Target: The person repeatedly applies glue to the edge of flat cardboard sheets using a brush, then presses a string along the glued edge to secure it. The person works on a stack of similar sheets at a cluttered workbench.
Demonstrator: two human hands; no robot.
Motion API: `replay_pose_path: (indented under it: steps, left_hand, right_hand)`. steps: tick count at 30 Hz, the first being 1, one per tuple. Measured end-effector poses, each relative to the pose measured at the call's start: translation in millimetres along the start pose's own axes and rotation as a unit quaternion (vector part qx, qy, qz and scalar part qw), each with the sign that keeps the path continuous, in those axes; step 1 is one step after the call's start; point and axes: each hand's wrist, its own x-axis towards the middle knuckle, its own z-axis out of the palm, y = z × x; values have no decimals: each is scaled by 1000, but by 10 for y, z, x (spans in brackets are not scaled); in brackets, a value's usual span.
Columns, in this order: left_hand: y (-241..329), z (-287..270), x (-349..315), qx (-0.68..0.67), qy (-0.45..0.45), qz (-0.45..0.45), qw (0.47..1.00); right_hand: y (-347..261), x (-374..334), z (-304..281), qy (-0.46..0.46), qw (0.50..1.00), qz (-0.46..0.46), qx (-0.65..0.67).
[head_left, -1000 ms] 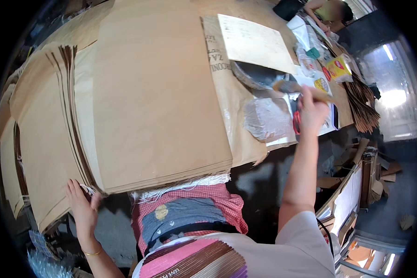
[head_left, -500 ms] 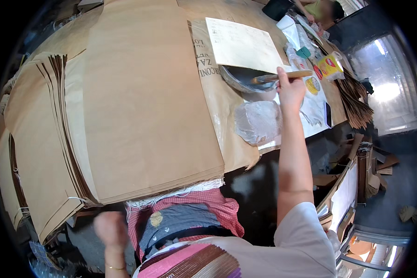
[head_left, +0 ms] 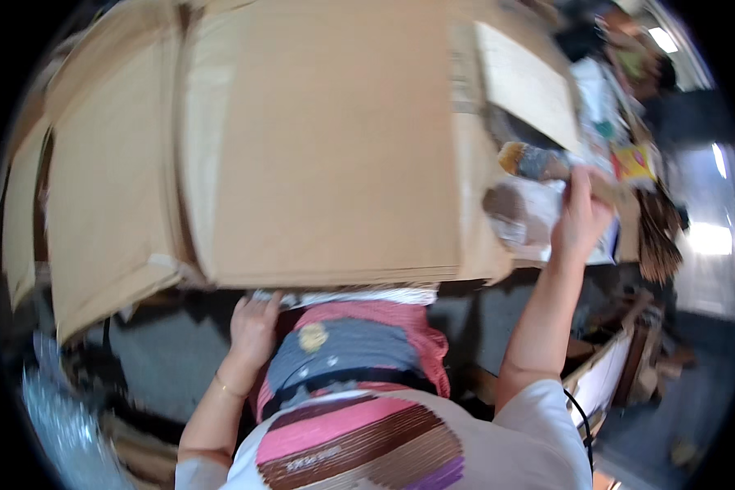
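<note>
My right hand grips the wooden handle of a wide brush above the right side of the table. The brush head points left, with tan bristles and a grey, crusted ferrule. Beneath it is a bowl, mostly covered by a pale board. My left hand is at the table's front edge, its fingers curled beside a bundle of white strings; what they hold, if anything, cannot be made out. A large stack of brown paper sheets lies flat in front of me.
More folded brown paper overhangs the table's left side. Right of the bowl are a clear plastic bag and a yellow packet. A co-worker is at the far right. Cardboard pieces stand below, to the right.
My right hand has lifted the brush out of the bowl and turned its bristles into view. My left hand has risen from my side to the table edge. The view has shifted left.
</note>
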Motion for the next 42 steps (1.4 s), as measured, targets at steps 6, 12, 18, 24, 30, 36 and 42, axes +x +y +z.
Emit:
replay_pose_path:
  steps: [6, 12, 18, 24, 30, 36, 42]
  left_hand:
    - [-79, -635, -108, 61, 31, -42, 997]
    - [76, -879, 163, 47, 40, -5, 998]
    - [45, -626, 318, 98, 2, -18, 995]
    - [65, -666, 385, 100, -24, -16, 995]
    - [85, -663, 375, 96, -36, -35, 994]
    - [171, -725, 449, 99, -59, -42, 992]
    - [205, -784, 442, 105, -97, -62, 988]
  right_hand:
    - [-487, -1227, 746, -402, 904, -146, 1]
    - [-687, -1429, 1348, -495, 846, -199, 11]
    - [-745, -1454, 1335, -517, 842, -144, -50]
    - [-564, -1603, 1340, -457, 889, 9, 7]
    - [-272, -1245, 663, -364, 909, 78, -188]
    - [-116, -1101, 454, -311, 881, -29, -354]
    - [-24, -813, 109, -250, 939, 213, -104]
